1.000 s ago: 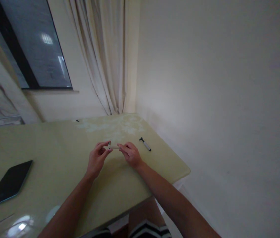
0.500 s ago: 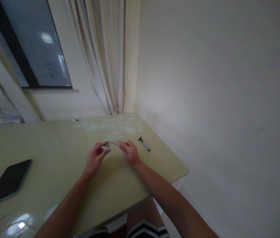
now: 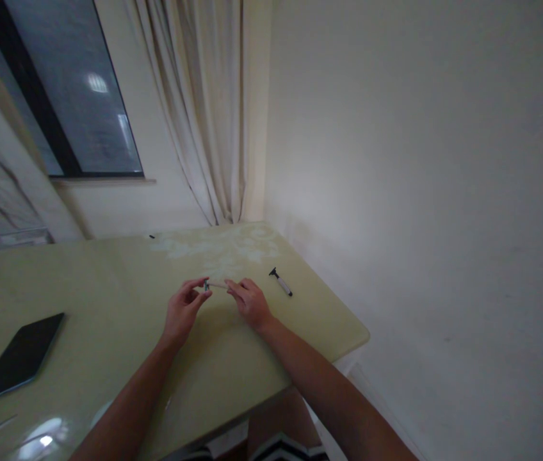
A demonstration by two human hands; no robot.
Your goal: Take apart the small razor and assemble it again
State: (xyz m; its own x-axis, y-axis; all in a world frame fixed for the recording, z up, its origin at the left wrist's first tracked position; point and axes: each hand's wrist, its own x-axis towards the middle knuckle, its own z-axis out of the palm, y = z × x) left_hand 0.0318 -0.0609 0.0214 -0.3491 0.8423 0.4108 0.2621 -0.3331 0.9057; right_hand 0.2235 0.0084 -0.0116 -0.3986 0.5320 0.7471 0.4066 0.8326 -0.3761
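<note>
So you had a pale-handled razor (image 3: 218, 285) up over the desk (image 3: 108, 307), between both hands. Your left hand (image 3: 182, 310) had its grip pinched on the small head, thumb below and fingers above. Your right hand (image 3: 252, 304) had its grip clamped on the handle's other end. A grey-and-black razor (image 3: 282, 283) lay near your right hand, and a flat dark slab (image 3: 19, 358) sat well off left.

I work in what appears to be a home, long curtains (image 3: 209, 115) and a window (image 3: 79, 96) beyond my hands (image 3: 182, 315) (image 3: 253, 306), a plain wall (image 3: 396, 192) to their right.
</note>
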